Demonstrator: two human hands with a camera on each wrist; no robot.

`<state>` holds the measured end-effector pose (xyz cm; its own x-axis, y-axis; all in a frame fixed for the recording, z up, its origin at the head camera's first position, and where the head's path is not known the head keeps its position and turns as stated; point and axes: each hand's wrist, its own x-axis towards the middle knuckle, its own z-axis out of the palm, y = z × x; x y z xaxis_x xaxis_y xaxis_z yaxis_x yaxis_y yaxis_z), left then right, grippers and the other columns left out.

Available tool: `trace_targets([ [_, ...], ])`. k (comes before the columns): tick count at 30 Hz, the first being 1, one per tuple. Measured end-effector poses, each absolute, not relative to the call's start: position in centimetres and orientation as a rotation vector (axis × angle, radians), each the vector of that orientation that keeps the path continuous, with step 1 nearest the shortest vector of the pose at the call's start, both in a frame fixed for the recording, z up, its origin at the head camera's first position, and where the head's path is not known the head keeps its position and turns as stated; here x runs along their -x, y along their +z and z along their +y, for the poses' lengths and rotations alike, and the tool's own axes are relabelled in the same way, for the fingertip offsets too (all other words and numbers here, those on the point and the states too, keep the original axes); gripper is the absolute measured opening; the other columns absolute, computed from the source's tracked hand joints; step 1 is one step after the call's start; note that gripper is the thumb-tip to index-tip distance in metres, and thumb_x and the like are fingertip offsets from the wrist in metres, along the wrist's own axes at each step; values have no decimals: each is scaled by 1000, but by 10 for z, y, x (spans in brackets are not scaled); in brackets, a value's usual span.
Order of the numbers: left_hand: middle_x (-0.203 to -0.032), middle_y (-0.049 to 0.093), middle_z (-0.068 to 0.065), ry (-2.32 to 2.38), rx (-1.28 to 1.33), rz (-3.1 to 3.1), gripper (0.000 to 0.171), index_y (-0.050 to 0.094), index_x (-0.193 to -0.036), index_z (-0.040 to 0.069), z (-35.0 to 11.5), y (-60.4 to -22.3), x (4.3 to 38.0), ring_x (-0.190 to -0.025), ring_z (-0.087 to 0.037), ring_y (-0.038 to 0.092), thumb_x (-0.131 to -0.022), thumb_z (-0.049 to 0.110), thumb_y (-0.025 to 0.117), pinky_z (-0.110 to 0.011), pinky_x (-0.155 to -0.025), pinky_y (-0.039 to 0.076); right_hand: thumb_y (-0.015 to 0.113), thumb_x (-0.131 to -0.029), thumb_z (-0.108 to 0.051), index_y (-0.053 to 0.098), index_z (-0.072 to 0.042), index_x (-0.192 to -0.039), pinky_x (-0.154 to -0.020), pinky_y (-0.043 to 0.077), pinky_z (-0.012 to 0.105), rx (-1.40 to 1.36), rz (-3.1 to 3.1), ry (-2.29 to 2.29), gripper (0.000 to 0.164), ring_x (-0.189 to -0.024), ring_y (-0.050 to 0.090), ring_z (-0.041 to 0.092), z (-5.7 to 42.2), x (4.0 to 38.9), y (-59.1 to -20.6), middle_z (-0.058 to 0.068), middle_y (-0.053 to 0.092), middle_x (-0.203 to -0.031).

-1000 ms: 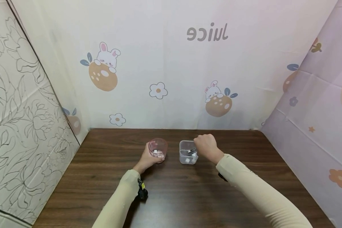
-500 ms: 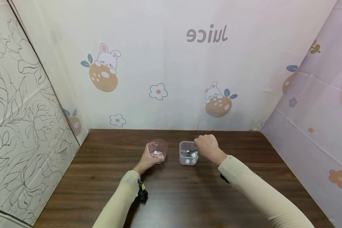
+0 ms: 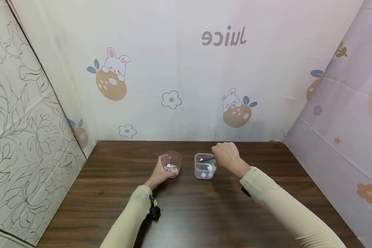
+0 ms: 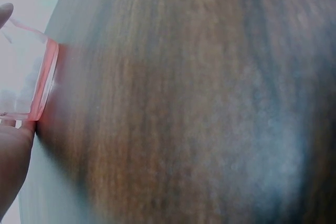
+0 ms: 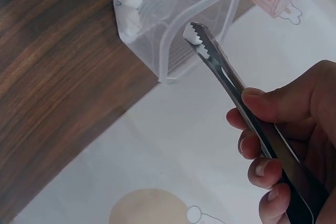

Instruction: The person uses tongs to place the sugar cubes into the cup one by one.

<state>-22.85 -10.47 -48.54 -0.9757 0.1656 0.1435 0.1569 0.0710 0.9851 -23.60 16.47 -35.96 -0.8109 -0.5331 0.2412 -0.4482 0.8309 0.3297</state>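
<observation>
My right hand (image 3: pixel 227 156) grips metal tongs (image 5: pixel 273 145), thumb on one side and fingers curled round the other. Between the tongs' toothed tips sits a small white cube (image 5: pixel 191 34), at the mouth of a clear plastic container (image 5: pixel 166 51). More white cubes (image 5: pixel 129 18) lie inside that container, which stands upright on the table. To its left, my left hand (image 3: pixel 159 175) holds a pinkish see-through cup (image 3: pixel 175 156) round its side. Several white cubes (image 3: pixel 171 167) show at the bottom of the cup, which rests on the table.
The dark wood table (image 3: pixel 189 213) ends at a printed cloth wall (image 3: pixel 148 113) just behind the cup and container. Cloth also hangs at the left (image 3: pixel 34 137) and right sides. A black device (image 3: pixel 155 208) is strapped to the left wrist.
The tongs have risen from among the cubes to near the container's rim, with a cube in their tips. My right hand has shifted slightly up and right; the left hand keeps its place.
</observation>
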Motion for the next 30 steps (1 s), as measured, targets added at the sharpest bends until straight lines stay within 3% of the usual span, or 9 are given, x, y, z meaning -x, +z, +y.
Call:
trace_targets([
  [6, -134, 42, -28, 2109, -345, 2289, 86, 28, -137, -8, -105, -486, 229, -124, -40, 41, -68, -5, 79, -40, -98, 39, 68, -57, -4, 40, -18, -47, -36, 39, 37, -759, -2653, -327, 33, -43, 41, 14, 160, 235, -352, -3, 40, -47],
  [10, -134, 42, -28, 2085, -341, 2305, 86, 28, -137, -7, -106, -484, 229, -124, -40, 41, -68, -5, 80, -40, -98, 39, 72, -57, -8, 39, -18, -46, -35, 37, 36, -774, -2630, -321, 37, -43, 37, 13, 157, 234, -346, -4, 38, -46],
  [15, -133, 42, -27, 2106, -331, 2302, 87, 29, -137, -5, -106, -493, 237, -122, -41, 42, -66, -5, 81, -43, -97, 39, 74, -61, -10, 33, -18, -47, -36, 27, 29, -792, -2620, -332, 45, -46, 24, 11, 153, 230, -337, -6, 28, -46],
  [22, -133, 45, -21, 2106, -292, 2337, 89, 30, -137, 0, -106, -514, 248, -122, -33, 44, -65, -4, 82, -37, -97, 40, 56, -61, 3, 20, -19, -52, -42, 14, 28, -855, -2545, -244, 43, -51, 13, 12, 141, 225, -329, -6, 11, -53],
  [30, -132, 45, -24, 2133, -327, 2283, 86, 30, -135, -6, -105, -498, 239, -121, -35, 43, -65, -8, 80, -34, -94, 42, 61, -59, -3, 22, -20, -51, -40, 17, 27, -878, -2574, -214, 43, -50, 16, 11, 124, 221, -329, -6, 16, -52],
])
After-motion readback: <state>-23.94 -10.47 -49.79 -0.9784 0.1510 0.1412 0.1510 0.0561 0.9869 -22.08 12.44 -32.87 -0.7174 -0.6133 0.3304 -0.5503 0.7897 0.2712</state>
